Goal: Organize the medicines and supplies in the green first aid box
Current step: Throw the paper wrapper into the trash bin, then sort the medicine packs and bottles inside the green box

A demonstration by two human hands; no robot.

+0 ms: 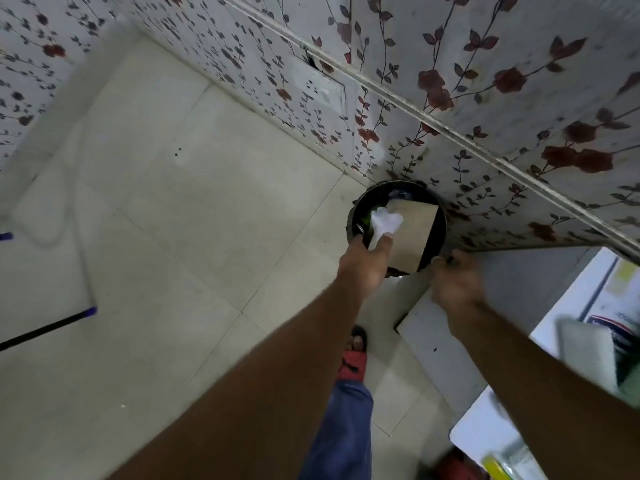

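A round black bin (439,237) stands on the floor against the flowered wall, with a brown cardboard piece (412,233) standing in it. My left hand (363,263) reaches over its near rim, pinching a crumpled white wad (386,221) that hangs over the opening. My right hand (457,282) hovers at the bin's right rim with curled fingers around a small dark thing that is too blurred to name. The green first aid box is not clearly in view; only blurred green and white items (588,344) show at the right edge.
A white table (491,441) fills the lower right, with a grey board (440,337) leaning below it. My foot in a red sandal (353,358) stands on pale floor tiles. A dark stick with a blue tip (48,329) lies at the left.
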